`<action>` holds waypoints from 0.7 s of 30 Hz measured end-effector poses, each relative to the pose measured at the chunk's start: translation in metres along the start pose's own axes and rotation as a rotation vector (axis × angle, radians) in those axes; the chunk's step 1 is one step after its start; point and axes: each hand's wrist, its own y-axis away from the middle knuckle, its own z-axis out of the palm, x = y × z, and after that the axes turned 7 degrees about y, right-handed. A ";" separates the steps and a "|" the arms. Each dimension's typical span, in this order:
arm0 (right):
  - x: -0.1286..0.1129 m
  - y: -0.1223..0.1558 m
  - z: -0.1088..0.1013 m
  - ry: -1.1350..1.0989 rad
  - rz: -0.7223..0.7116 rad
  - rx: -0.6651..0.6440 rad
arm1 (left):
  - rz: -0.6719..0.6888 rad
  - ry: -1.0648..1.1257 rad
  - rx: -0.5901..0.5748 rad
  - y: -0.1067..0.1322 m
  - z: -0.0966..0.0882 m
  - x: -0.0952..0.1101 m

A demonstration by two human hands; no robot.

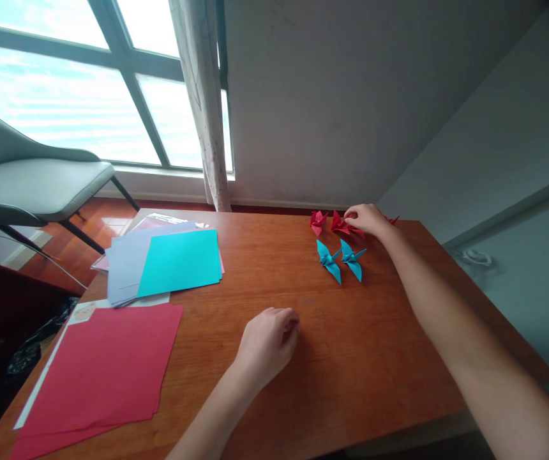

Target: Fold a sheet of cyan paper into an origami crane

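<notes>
At the far edge of the table, my right hand (366, 219) pinches a red origami crane (340, 223) between thumb and fingertips. Another red crane (318, 222) sits just left of it, and a further piece of red folded paper (392, 220) peeks out behind my wrist. Two blue origami cranes, the left one (329, 260) and the right one (352, 259), lie side by side nearer to me. My left hand (269, 342) rests on the table's middle with its fingers curled in, and nothing shows in it.
On the table (351, 358), red paper sheets (102, 370) lie at the left front. Behind them are blue sheets (181, 262) over pale lilac sheets (124, 268). A chair (39, 182) stands by the window at left; a curtain (202, 96) hangs beside the wall.
</notes>
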 end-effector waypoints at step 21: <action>-0.002 -0.002 -0.001 0.024 0.026 -0.004 | 0.013 0.016 0.010 0.000 0.002 -0.001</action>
